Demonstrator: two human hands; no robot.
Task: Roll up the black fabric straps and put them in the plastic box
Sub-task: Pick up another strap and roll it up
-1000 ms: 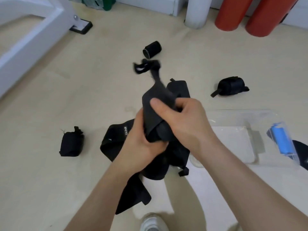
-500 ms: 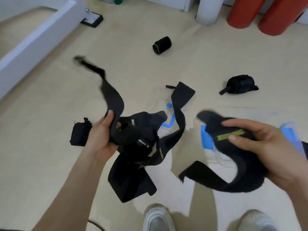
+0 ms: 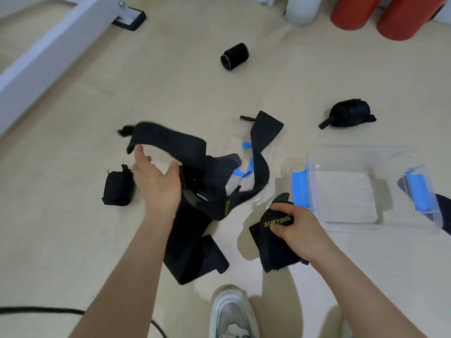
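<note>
R hand (image 3: pixel 296 226) pinches one strap (image 3: pixel 273 242) at its logo end, frame centre-right, beside empty plastic box (image 3: pixel 361 152). L hand (image 3: pixel 158 184) half-open under tangled straps (image 3: pixel 195 181). Fabric looks soft, light (floppy); grip the end, roll tight.

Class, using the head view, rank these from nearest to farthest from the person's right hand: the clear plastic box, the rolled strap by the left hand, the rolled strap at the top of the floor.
From the right hand:
1. Clear plastic box, just to its right.
2. Rolled strap beside the left hand, across to the left.
3. Rolled strap far up the floor, towards the red cylinders.
</note>
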